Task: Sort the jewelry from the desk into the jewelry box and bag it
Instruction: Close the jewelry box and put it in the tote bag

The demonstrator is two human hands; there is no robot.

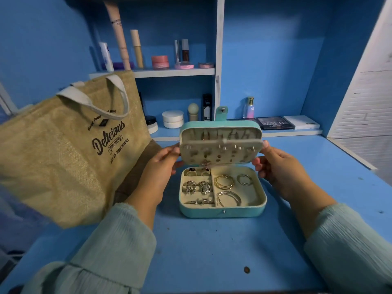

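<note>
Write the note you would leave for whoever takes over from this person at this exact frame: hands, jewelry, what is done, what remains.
Left hand: holds the left edge of the open lid.
Right hand: holds the lid's right edge.
Jewelry box: on the blue desk, open. Rings sit in the left slots, hoop earrings in the right compartment, small pieces on the lid panel.
Jute bag: stands to the left of the box, against the left forearm.
Done: no loose jewelry shows on the desk.
Left: close the lid, snap the tab, put the box in the bag.
</note>
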